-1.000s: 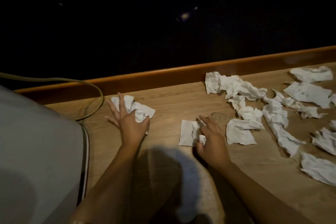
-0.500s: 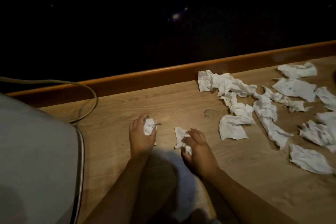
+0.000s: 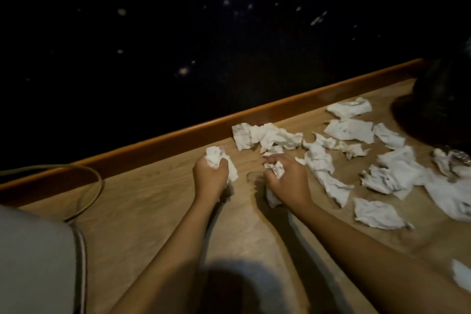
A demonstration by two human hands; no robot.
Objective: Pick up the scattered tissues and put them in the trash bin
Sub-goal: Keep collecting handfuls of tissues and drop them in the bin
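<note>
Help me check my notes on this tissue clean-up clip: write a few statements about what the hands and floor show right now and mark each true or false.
1. The left hand grips a crumpled tissue. True.
2. The right hand lies flat and open on the floor. False: its fingers are curled round a wadded tissue.
3. Many loose tissues lie on the wooden floor to the right of the hands. True.
4. A cable curves across the floor to the left of the hands. True.
5. All tissues have been collected. False: many are spread over the floor.
</note>
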